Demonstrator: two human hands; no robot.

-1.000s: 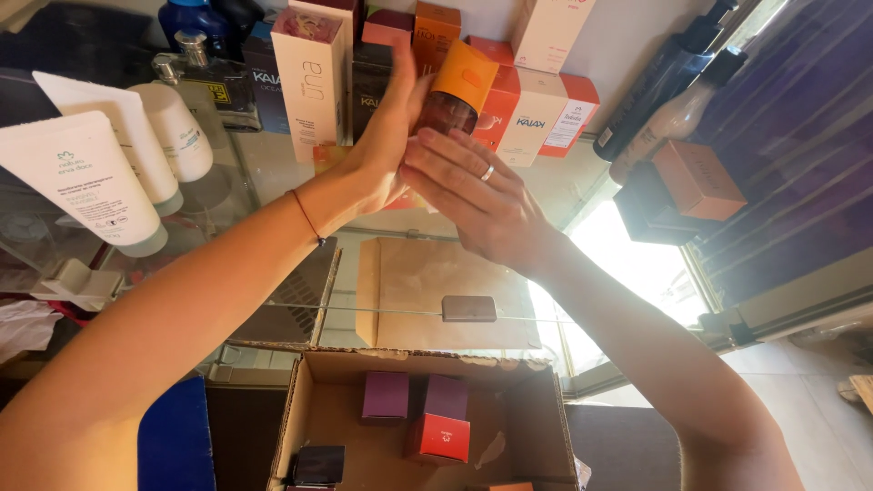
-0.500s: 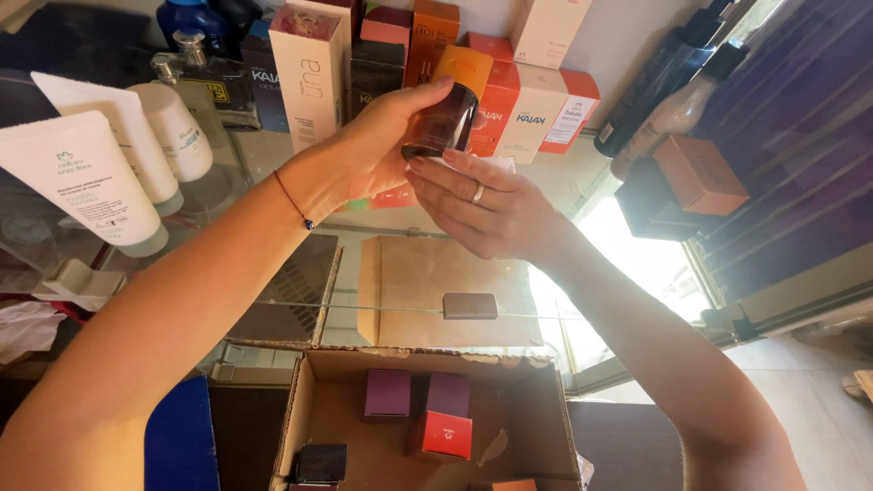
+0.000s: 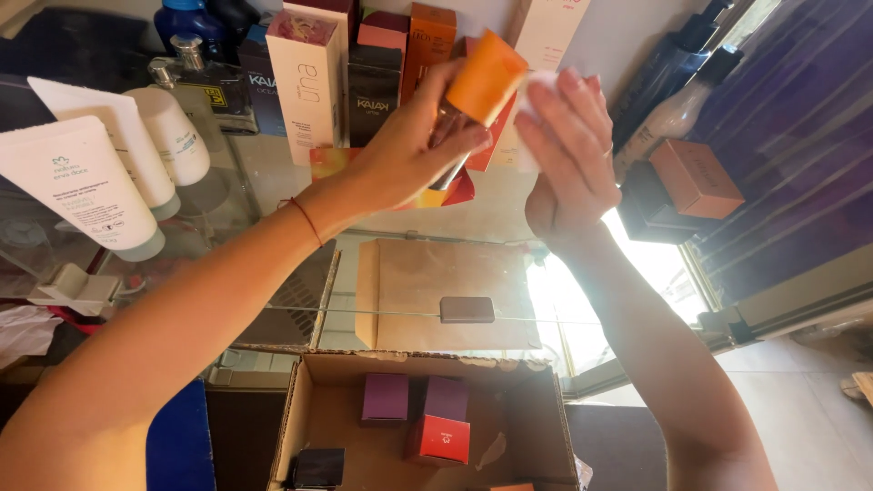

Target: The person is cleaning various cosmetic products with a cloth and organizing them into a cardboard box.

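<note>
Nearest, at the bottom: an open cardboard box [image 3: 536, 427] with two purple little boxes [image 3: 386, 397], a red little box [image 3: 440, 440] and a dark one [image 3: 318, 467] inside. Just past it, under a glass shelf [image 3: 273, 195], a brown envelope [image 3: 436, 291] with a small grey block [image 3: 466, 309] on top.

Higher up, over the glass: left hand [image 3: 400, 159] wrapped around a bottle with an orange cap [image 3: 486, 77], fingers curled and pinching it just under the cap, bottle tilted. Right hand [image 3: 568, 150] just beside it on the right, fingers pressed together and flat, touching the cap's side and something white behind; hard to tell what.

Far left: white tubes [image 3: 77, 182] standing on their caps. Far back by the wall: a row of tall boxes [image 3: 305, 86], white, dark, orange and pink. Far right: dark bottles [image 3: 677, 64] and a brown box [image 3: 696, 177]
</note>
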